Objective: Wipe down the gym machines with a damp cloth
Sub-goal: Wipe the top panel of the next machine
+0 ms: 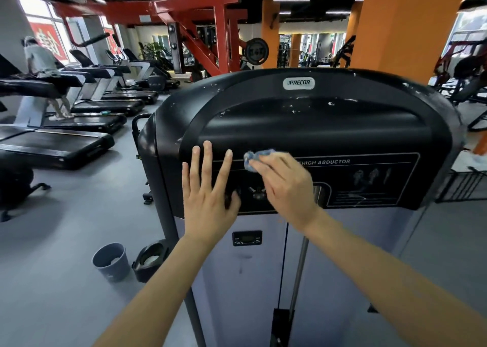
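Observation:
A black thigh-abductor machine shroud (pixel 311 125) fills the middle of the head view, with white specks along its top. My right hand (pixel 286 188) presses a small bunched blue cloth (pixel 257 158) against the shroud's label panel, fingers curled over it; most of the cloth is hidden under the fingers. My left hand (pixel 208 186) lies flat on the panel just left of the cloth, fingers straight and spread, holding nothing.
A grey bucket (pixel 112 261) and a black bin (pixel 151 259) stand on the floor at lower left. Treadmills (pixel 87 121) line the left side, with a person (pixel 43 64) on one. An orange pillar (pixel 400 25) rises behind the machine.

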The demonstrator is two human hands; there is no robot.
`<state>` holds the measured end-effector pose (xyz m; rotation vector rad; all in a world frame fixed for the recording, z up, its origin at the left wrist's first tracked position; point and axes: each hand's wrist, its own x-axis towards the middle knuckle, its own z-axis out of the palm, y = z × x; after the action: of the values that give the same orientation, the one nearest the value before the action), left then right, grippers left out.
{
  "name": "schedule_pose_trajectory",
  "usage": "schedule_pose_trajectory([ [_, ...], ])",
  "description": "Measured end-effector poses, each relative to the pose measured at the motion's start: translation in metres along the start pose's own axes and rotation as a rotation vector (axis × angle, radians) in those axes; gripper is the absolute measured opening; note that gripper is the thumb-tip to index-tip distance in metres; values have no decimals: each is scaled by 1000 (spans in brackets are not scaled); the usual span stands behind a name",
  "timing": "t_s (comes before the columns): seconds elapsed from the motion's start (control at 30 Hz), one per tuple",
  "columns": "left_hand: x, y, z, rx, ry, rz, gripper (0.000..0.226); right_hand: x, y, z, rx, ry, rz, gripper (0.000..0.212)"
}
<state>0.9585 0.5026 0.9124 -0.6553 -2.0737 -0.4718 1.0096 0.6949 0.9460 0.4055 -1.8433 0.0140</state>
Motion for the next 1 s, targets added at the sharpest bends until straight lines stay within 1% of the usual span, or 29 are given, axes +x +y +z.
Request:
schedule_pose_trajectory([
  [0.07,0,-3,-1,27,-7,15,93,-45,-1,13,25,-90,-31,22],
  [0.13,-1,-6,-2,51,-12,32,93,-87,-3,20,55,-261,-109,28],
  [0.2,-1,-7,-3,64,-17,38,93,-105,-3,18,93,-407,-173,32],
  [0.23,-1,-6,-3,65,-18,35,93,-103,0,16,107,-443,-189,34],
  [0.3,0,-3,-3,61,-9,16,91,-81,8,8,118,-438,-192,34],
  [0.33,1,-1,-4,56,-5,3,90,-64,13,2,108,-394,-182,31],
  [0.43,2,4,-3,39,1,-15,90,-6,26,-17,54,-169,-113,20],
  [0.5,3,5,-1,32,10,-15,92,21,31,-24,29,-62,-33,18],
  [0.57,3,6,1,41,8,-19,96,29,28,-24,31,14,37,19],
  [0.63,3,7,4,61,4,-25,102,12,18,-17,22,51,62,20],
  [0.7,3,6,4,66,1,-20,103,-24,8,-8,20,10,40,19],
  [0.77,2,4,4,70,-3,-6,101,-69,4,3,49,-125,-8,18],
  [0.83,2,3,3,83,-14,3,99,-104,5,9,81,-318,-80,30],
  [0.9,2,5,2,77,-6,-7,97,-113,11,8,97,-478,-125,45],
  [0.93,4,7,1,61,5,-17,96,-106,14,3,95,-499,-126,46],
  [1.0,8,11,0,35,31,-14,93,-79,22,-7,105,-427,-112,29],
])
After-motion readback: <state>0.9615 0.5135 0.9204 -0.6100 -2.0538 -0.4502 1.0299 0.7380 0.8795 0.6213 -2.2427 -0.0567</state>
